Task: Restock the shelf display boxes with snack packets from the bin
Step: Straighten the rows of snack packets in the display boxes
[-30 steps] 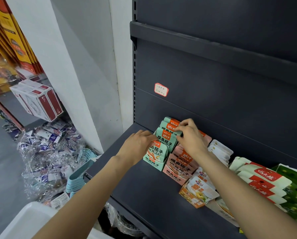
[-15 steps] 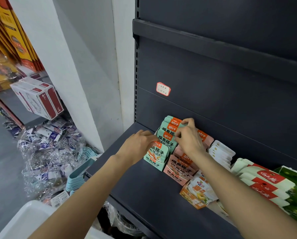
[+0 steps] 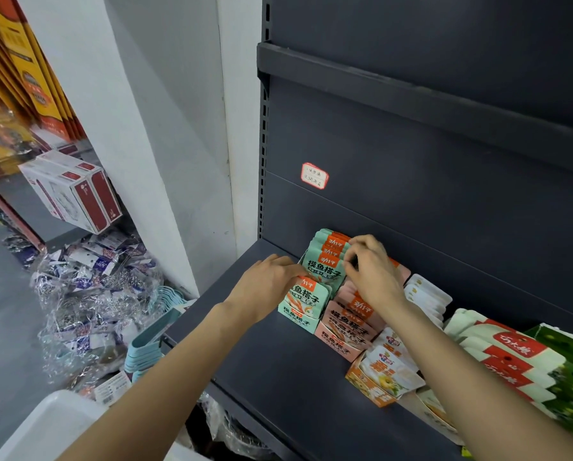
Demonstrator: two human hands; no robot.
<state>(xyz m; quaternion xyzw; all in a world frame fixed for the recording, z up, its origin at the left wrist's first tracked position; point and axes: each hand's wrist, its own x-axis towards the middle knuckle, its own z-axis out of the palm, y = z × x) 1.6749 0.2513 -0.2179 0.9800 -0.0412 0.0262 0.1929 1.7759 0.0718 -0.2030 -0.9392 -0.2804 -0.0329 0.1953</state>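
At the back left corner of the dark shelf (image 3: 278, 377), a green display box (image 3: 300, 319) holds upright green snack packets (image 3: 323, 264). The left hand (image 3: 265, 287) rests on the box's left side, fingers curled onto the front packets. The right hand (image 3: 371, 274) pinches the tops of the rear packets. Just right stands a pink box (image 3: 341, 341) of packets. The white bin (image 3: 45, 427) sits at lower left.

Boxes lined up along the shelf (image 3: 278, 377)!
Green box (image 3: 306, 306) far left at the back wall, pink box (image 3: 345, 331) right beside it, orange box (image 3: 378, 380) next, bin (image 3: 45, 427) below-left.
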